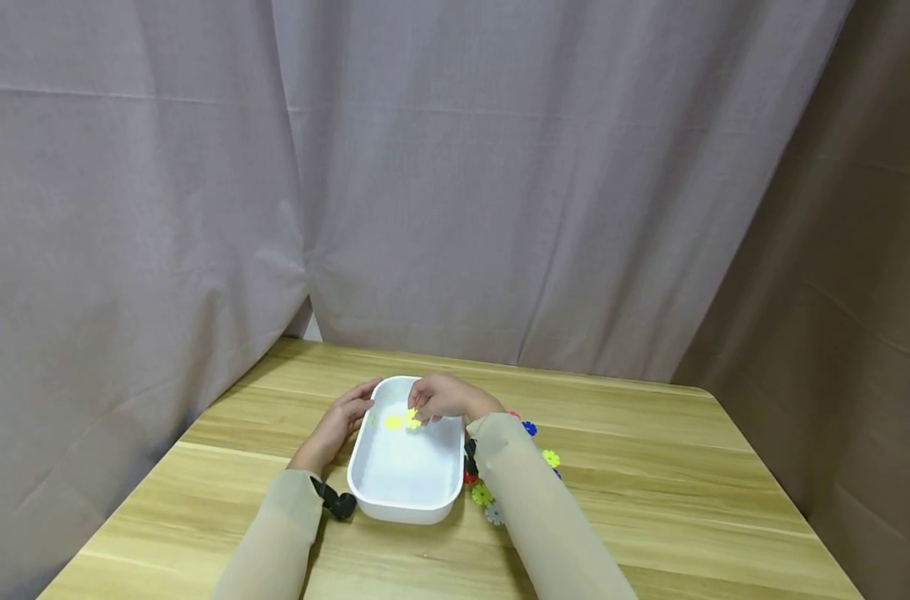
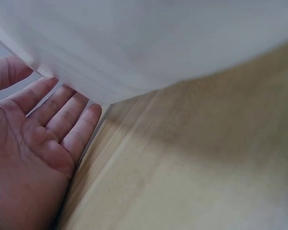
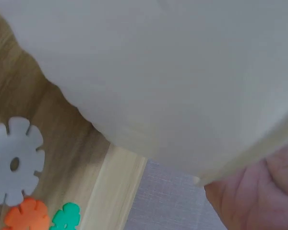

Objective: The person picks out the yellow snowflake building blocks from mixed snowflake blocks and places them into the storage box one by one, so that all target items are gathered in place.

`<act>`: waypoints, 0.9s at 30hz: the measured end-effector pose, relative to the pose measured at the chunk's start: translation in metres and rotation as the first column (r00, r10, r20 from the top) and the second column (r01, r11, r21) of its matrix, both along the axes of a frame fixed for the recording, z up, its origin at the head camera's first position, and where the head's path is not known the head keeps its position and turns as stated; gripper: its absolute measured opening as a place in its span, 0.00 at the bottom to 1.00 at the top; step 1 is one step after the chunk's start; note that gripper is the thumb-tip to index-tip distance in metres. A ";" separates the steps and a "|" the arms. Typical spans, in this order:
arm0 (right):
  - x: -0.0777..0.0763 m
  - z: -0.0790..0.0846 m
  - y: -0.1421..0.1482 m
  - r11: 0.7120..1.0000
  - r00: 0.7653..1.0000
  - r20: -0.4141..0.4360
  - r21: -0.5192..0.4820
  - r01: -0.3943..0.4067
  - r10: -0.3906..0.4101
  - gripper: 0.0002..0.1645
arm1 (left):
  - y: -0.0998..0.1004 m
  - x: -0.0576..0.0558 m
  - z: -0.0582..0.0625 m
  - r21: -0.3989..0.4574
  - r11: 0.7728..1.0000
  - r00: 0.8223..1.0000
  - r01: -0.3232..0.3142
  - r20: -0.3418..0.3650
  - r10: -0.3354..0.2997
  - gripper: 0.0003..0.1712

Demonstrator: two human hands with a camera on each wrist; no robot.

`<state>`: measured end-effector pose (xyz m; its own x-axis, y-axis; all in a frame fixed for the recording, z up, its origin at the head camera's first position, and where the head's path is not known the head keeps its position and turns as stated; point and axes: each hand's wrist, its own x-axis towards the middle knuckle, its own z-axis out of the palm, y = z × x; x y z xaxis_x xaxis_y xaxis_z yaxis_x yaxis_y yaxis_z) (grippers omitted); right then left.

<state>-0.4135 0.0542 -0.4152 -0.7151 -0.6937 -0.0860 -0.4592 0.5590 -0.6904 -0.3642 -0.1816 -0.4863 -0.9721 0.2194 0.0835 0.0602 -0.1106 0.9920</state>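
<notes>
A deep white plastic tray [image 1: 406, 507] stands on the table between both hands. My right hand [image 1: 443, 396] reaches over its far right side and pinches a yellow flower-shaped disc [image 1: 413, 419] above the inside. Beside that disc, another yellow disc [image 1: 392, 422] lies on the tray floor. My left hand [image 1: 342, 423] rests against the tray's left side, near the far corner. In the left wrist view its fingers [image 2: 69, 115] are nearly straight along the outer wall. The tray wall hides the right fingertips in the right wrist view.
Right of the tray, partly under the right forearm, lie several flower-shaped discs: a grey disc [image 3: 17, 160], an orange disc [image 3: 28, 215], a green disc [image 3: 66, 216], a blue disc [image 1: 529, 427] and a yellow-green disc [image 1: 550, 458]. Grey curtains [image 1: 455, 208] hang behind the wooden table [image 1: 650, 500].
</notes>
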 end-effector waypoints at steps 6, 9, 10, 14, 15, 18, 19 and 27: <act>-0.003 -0.008 -0.001 0.999 0.999 -0.053 0.035 0.014 -0.012 0.06 | 0.002 0.002 0.000 -0.012 1.000 1.000 -0.010 0.008 0.010 0.31; -0.002 -0.009 -0.002 0.998 0.996 -0.085 0.065 0.017 -0.012 0.07 | 0.004 0.002 0.000 -0.012 1.000 1.000 -0.017 0.015 0.017 0.31; -0.001 -0.008 -0.002 0.997 0.996 -0.089 0.070 0.020 -0.014 0.08 | 0.004 0.001 0.000 -0.011 1.000 1.000 -0.020 0.016 0.020 0.31; 0.002 -0.006 -0.003 0.997 0.995 -0.099 0.075 0.032 -0.024 0.08 | 0.004 0.001 0.000 -0.010 1.000 1.000 -0.013 0.003 0.013 0.32; 0.002 -0.005 -0.003 0.996 0.994 -0.104 0.078 0.033 -0.025 0.09 | 0.004 0.000 0.000 -0.008 1.000 1.000 -0.012 0.004 0.012 0.32; 0.002 -0.005 -0.003 0.996 0.992 -0.121 0.085 0.039 -0.028 0.10 | 0.003 -0.001 0.000 -0.015 1.000 1.000 -0.003 -0.004 0.003 0.32; 0.001 -0.006 -0.003 0.995 0.992 -0.126 0.088 0.040 -0.029 0.10 | 0.003 -0.001 0.000 -0.016 1.000 1.000 -0.002 -0.004 0.002 0.32; 0.000 -0.009 -0.003 0.995 0.987 -0.156 0.095 0.041 -0.026 0.10 | 0.002 0.000 0.001 -0.032 0.999 1.000 -0.004 -0.003 0.004 0.33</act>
<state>-0.4139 0.0513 -0.4243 -0.7474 -0.6632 -0.0388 -0.5361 0.6366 -0.5544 -0.3639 -0.1796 -0.4850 -0.9726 0.2185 0.0791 0.0633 -0.0782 0.9949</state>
